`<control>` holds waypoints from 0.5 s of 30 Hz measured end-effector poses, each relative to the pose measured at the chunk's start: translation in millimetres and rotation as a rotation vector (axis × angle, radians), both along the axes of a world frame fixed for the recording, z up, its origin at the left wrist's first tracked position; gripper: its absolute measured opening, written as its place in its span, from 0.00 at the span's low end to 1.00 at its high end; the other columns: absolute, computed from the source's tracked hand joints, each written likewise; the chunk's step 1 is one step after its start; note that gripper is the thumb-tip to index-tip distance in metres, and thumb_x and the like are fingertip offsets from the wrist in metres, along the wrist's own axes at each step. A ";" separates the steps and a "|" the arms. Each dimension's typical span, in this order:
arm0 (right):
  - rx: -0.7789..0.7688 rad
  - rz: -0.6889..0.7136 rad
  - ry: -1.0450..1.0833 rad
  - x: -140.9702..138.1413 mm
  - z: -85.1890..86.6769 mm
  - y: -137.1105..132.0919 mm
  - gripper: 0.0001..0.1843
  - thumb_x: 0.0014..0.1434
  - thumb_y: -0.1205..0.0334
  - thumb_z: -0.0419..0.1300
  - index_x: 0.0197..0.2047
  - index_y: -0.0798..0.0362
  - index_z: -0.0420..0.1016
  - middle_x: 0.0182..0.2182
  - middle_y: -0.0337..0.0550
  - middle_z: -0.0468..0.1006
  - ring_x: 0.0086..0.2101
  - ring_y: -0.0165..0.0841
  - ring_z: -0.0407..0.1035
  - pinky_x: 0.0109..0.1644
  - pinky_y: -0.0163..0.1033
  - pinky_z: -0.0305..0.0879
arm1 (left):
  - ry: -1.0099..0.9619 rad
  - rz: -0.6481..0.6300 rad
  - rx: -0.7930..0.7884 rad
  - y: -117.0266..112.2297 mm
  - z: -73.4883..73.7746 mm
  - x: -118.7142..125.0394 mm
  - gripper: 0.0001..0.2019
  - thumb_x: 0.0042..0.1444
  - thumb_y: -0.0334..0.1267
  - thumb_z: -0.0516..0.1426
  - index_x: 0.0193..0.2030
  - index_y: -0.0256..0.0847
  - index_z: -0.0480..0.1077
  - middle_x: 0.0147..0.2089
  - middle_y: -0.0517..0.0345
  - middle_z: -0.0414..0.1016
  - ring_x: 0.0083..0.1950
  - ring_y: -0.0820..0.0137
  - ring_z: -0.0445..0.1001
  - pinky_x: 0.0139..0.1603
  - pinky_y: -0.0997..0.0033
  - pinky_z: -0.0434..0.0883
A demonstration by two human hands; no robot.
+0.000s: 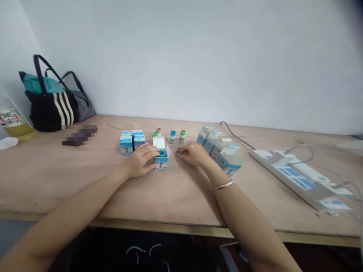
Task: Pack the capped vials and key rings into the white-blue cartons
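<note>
Steadying open box (161, 164), left hand (141, 160) grasping its side; right hand (194, 154) pinching small, unclear item (178, 152). Likely packing step; next move calls for flaps (159, 142) kept open.

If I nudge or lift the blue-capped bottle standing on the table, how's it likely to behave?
The blue-capped bottle would probably tip if pushed near its cap, since it stands taller than wide. Its round cap suggests it may roll once down. It looks small, so likely light, though its contents are unclear.
</note>
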State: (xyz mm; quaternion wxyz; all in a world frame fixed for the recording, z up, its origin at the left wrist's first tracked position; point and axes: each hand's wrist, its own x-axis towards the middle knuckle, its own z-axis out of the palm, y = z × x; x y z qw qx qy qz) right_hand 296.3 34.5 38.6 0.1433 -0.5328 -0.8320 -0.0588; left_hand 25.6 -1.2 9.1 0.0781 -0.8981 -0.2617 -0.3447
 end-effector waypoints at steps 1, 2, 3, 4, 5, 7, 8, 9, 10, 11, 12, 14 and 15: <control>-0.009 0.012 -0.015 0.1 -2.4 0.8 0.06 0.51 0.59 0.61 0.29 0.51 0.77 0.31 0.45 0.77 0.36 0.37 0.68 0.38 0.37 0.60 | 0.002 -0.002 -0.001 0.0 0.1 0.0 0.17 0.56 0.41 0.55 0.52 0.42 0.64 0.54 0.50 0.71 0.59 0.63 0.66 0.64 0.53 0.59; -0.014 0.023 -0.019 -0.4 -4.4 1.5 0.04 0.50 0.60 0.62 0.29 0.51 0.77 0.31 0.45 0.77 0.37 0.37 0.68 0.39 0.37 0.60 | 0.003 -0.003 -0.002 0.0 0.2 0.0 0.17 0.56 0.41 0.55 0.52 0.42 0.64 0.55 0.50 0.71 0.59 0.63 0.66 0.64 0.53 0.59; -0.015 0.033 -0.016 -1.3 -5.8 2.1 0.03 0.49 0.62 0.63 0.28 0.51 0.77 0.32 0.45 0.77 0.37 0.37 0.68 0.40 0.37 0.60 | 0.004 -0.003 0.000 0.1 0.2 -0.1 0.17 0.56 0.41 0.56 0.52 0.43 0.64 0.55 0.50 0.71 0.59 0.63 0.66 0.64 0.53 0.59; -0.013 0.039 -0.010 -2.3 -6.5 2.6 0.02 0.49 0.64 0.63 0.27 0.52 0.76 0.32 0.45 0.76 0.37 0.37 0.68 0.40 0.37 0.60 | 0.005 -0.003 0.002 0.2 0.1 -0.2 0.17 0.56 0.41 0.56 0.53 0.43 0.64 0.55 0.50 0.71 0.59 0.63 0.67 0.64 0.53 0.59; -0.009 0.038 -0.010 -3.4 -6.3 2.9 0.02 0.49 0.65 0.62 0.27 0.52 0.76 0.33 0.45 0.76 0.37 0.37 0.68 0.40 0.37 0.61 | 0.006 -0.001 0.006 0.3 0.0 -0.2 0.18 0.56 0.41 0.56 0.53 0.43 0.64 0.55 0.50 0.70 0.59 0.62 0.67 0.64 0.53 0.59; 0.020 0.056 0.053 -6.2 -3.4 2.1 0.03 0.52 0.65 0.60 0.29 0.53 0.75 0.33 0.46 0.75 0.37 0.36 0.67 0.40 0.38 0.62 | 0.007 0.002 0.012 0.5 -0.2 -0.3 0.18 0.56 0.41 0.55 0.54 0.43 0.64 0.55 0.50 0.70 0.59 0.62 0.67 0.64 0.53 0.58; 0.049 0.086 0.144 -8.2 -0.6 0.7 0.04 0.54 0.64 0.58 0.30 0.53 0.74 0.33 0.46 0.74 0.36 0.36 0.67 0.41 0.39 0.62 | 0.006 0.003 0.014 0.6 -0.4 -0.3 0.18 0.56 0.41 0.56 0.54 0.43 0.64 0.55 0.50 0.70 0.59 0.62 0.67 0.64 0.53 0.58; 0.084 0.132 0.274 -10.9 2.7 -1.7 0.05 0.56 0.63 0.57 0.31 0.53 0.73 0.33 0.45 0.73 0.36 0.35 0.67 0.41 0.39 0.63 | 0.005 0.004 0.016 0.7 -0.5 -0.3 0.19 0.56 0.40 0.56 0.54 0.43 0.64 0.55 0.50 0.70 0.59 0.62 0.67 0.64 0.52 0.58; 0.118 0.195 0.427 -14.4 6.4 -4.9 0.07 0.58 0.60 0.55 0.32 0.52 0.71 0.33 0.45 0.73 0.36 0.35 0.67 0.42 0.40 0.64 | 0.003 0.003 0.018 0.8 -0.6 -0.2 0.18 0.56 0.40 0.56 0.54 0.44 0.64 0.55 0.50 0.71 0.58 0.62 0.68 0.64 0.52 0.58; 0.143 0.269 0.582 -18.6 10.1 -8.9 0.08 0.59 0.57 0.54 0.33 0.52 0.70 0.33 0.44 0.72 0.36 0.35 0.67 0.43 0.41 0.64 | 0.000 0.003 0.020 0.9 -0.7 -0.1 0.18 0.56 0.40 0.56 0.54 0.44 0.64 0.55 0.50 0.71 0.58 0.62 0.68 0.64 0.52 0.58; 0.158 0.343 0.713 -23.5 13.3 -13.4 0.10 0.60 0.55 0.54 0.33 0.51 0.69 0.34 0.44 0.72 0.38 0.35 0.67 0.45 0.42 0.64 | -0.003 0.002 0.022 1.1 -0.9 -0.1 0.18 0.56 0.40 0.56 0.54 0.44 0.65 0.54 0.50 0.71 0.58 0.62 0.68 0.64 0.51 0.59; 0.147 0.468 0.835 -33.6 17.4 -22.6 0.12 0.60 0.50 0.54 0.33 0.50 0.68 0.37 0.45 0.71 0.42 0.36 0.67 0.49 0.44 0.63 | -0.011 -0.002 0.026 1.5 -1.3 -0.1 0.18 0.56 0.40 0.56 0.54 0.44 0.65 0.54 0.50 0.71 0.58 0.63 0.68 0.63 0.52 0.59; 0.132 0.515 0.850 -38.3 17.9 -26.6 0.13 0.59 0.49 0.55 0.33 0.50 0.68 0.39 0.45 0.71 0.45 0.36 0.66 0.51 0.45 0.62 | -0.013 -0.002 0.028 1.8 -1.5 -0.2 0.18 0.56 0.40 0.56 0.54 0.43 0.65 0.54 0.50 0.71 0.58 0.63 0.68 0.63 0.52 0.60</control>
